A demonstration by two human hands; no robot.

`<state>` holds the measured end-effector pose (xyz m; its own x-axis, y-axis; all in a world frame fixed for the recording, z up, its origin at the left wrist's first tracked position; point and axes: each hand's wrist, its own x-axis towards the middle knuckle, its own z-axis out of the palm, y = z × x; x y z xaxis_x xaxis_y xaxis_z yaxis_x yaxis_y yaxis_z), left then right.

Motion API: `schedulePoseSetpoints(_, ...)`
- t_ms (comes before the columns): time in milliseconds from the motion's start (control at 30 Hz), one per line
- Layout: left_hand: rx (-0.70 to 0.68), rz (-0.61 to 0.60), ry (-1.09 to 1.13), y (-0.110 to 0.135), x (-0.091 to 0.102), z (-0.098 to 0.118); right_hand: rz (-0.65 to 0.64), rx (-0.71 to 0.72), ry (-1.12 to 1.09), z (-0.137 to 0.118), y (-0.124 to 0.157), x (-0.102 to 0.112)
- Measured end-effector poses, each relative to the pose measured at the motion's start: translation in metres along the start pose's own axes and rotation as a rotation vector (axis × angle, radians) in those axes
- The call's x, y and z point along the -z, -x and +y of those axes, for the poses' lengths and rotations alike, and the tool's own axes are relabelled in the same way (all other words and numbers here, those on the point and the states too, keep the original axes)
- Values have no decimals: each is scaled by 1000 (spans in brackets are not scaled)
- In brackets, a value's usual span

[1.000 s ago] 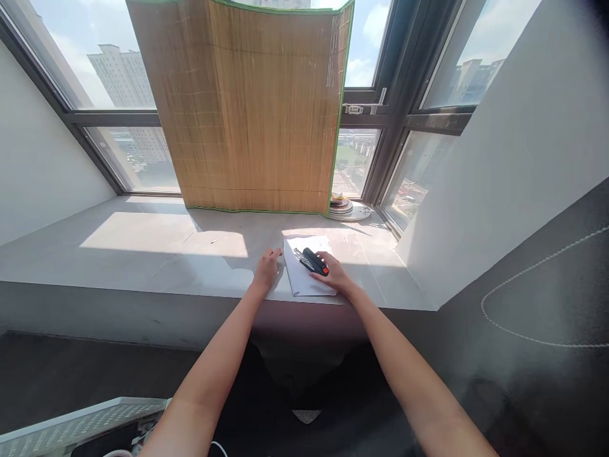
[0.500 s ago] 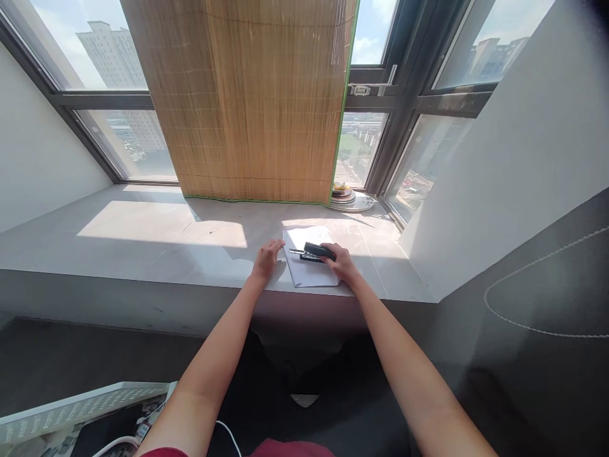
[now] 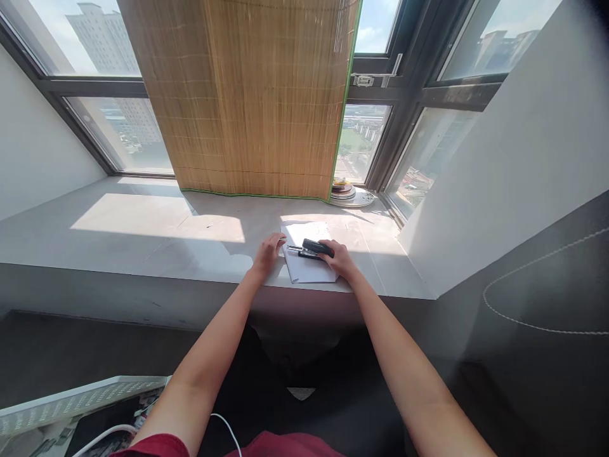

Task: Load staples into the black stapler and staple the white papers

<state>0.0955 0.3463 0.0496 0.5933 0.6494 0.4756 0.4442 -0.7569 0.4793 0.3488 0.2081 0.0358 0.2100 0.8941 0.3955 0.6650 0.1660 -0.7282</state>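
Note:
A sheet of white paper (image 3: 308,270) lies on the grey window ledge (image 3: 143,247) near its front edge. My right hand (image 3: 337,258) is closed round the back of a black stapler (image 3: 314,248), which sits over the paper's upper left part with its jaws pointing left. My left hand (image 3: 269,252) rests on the ledge at the paper's left edge, fingers curled and fingertips touching the paper close to the stapler's front.
A bamboo mat (image 3: 257,95) leans against the window behind the paper. A small stack of plates (image 3: 349,193) stands in the ledge's back right corner. A white wall (image 3: 499,146) closes the right side. A white perforated tray (image 3: 76,406) and a cable (image 3: 223,428) lie low at the left.
The stapler has turned from slanting to lying level across the paper, its jaws now at the paper's left edge. My left hand has shifted slightly right onto that edge. The view has tilted down.

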Motion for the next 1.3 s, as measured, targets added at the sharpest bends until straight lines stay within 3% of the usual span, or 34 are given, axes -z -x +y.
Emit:
schedulePoseSetpoints(100,-32,-27,-56,-8,-10,10,-4,-2,0,2,-1,0)
schedulePoseSetpoints(333,-78,-244,-164,-12,-21,19,-16,-19,-6,3,-2,-1)
schedulePoseSetpoints(667,-70,-233,-137,-10,-21,16,-18,-16,8,0,-3,0)
schedulePoseSetpoints(1133,-27,-212,127,-10,-12,12,-18,-15,-26,3,-3,0)
schedulePoseSetpoints(1300,3,-166,239,-8,-11,9,66,-62,-127,6,-3,3)
